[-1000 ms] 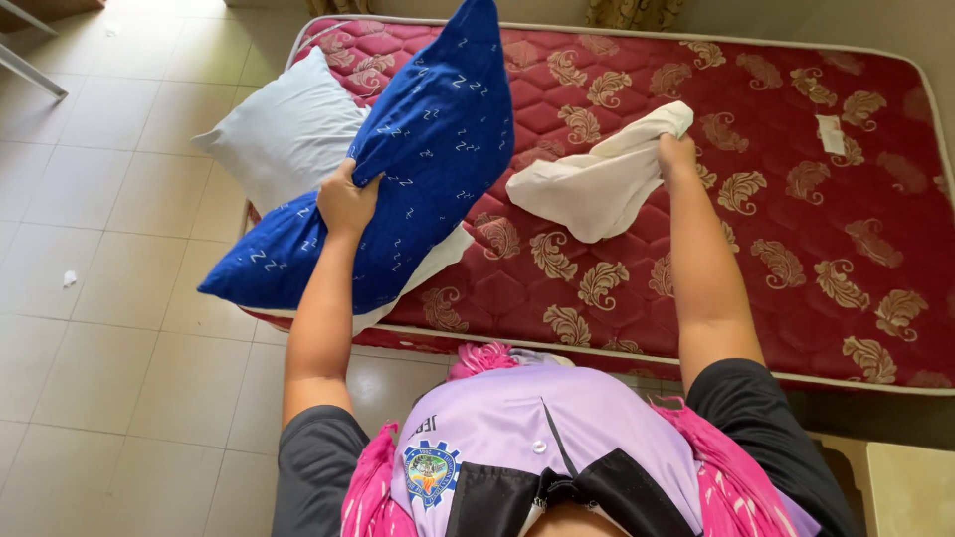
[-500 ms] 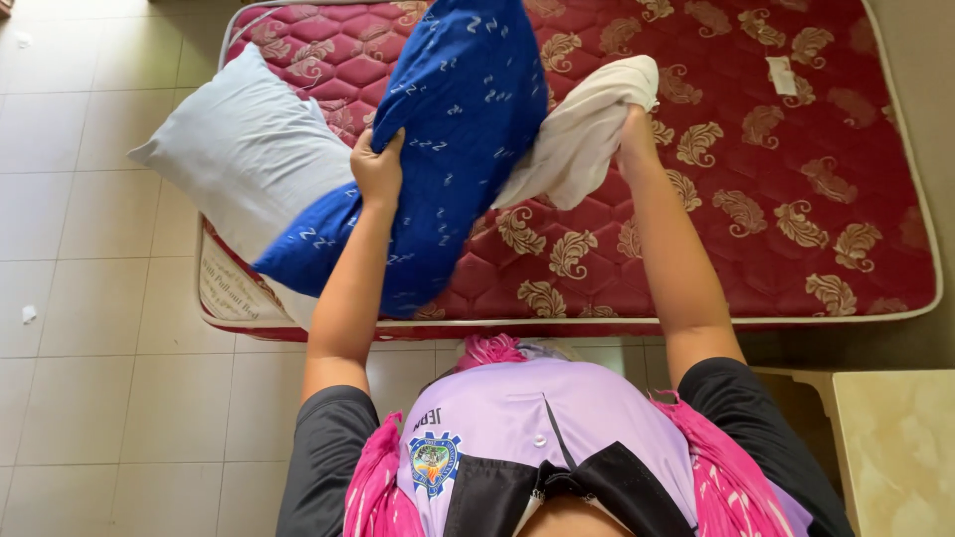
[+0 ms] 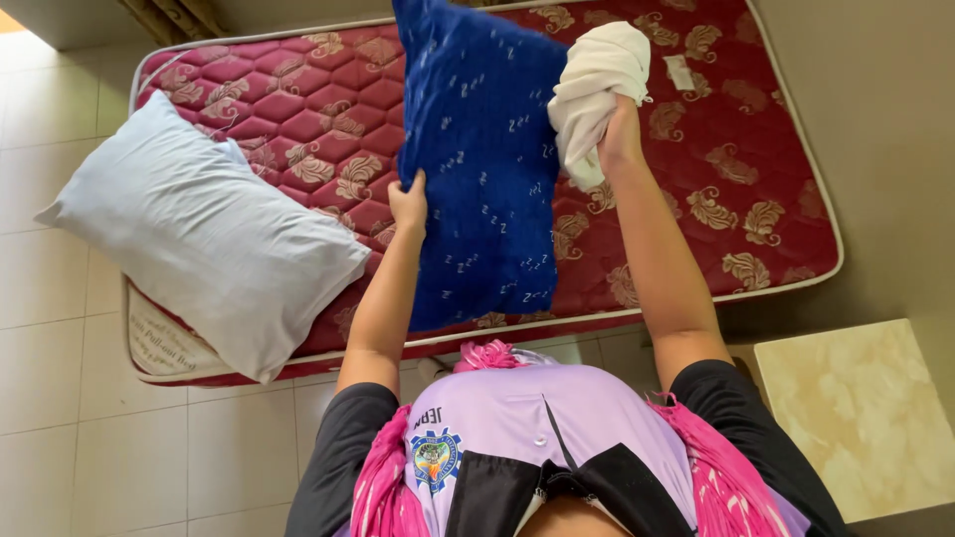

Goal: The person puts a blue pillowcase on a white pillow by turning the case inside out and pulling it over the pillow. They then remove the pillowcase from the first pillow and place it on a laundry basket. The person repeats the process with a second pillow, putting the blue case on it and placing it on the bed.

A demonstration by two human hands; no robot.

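Observation:
A blue patterned pillow [image 3: 482,149] hangs upright in front of me over a red quilted mattress [image 3: 298,119]. My left hand [image 3: 409,207] grips the pillow's left edge about halfway down. My right hand [image 3: 619,134] is raised at the pillow's upper right and is closed on a bunched cream-white cloth [image 3: 595,85], which touches the pillow's right edge. The pillow's top runs out of the frame.
A pale grey-white pillow [image 3: 204,239] lies on the mattress's near left corner, overhanging the edge. The mattress sits on a tiled floor [image 3: 80,428]. A beige marble-look surface [image 3: 860,418] stands at the lower right, beside a brownish wall or floor strip.
The blue pillow has swung from a slant to upright and lifted off the mattress. The white cloth came up close against its right edge. The view has shifted so the pale pillow lies farther left.

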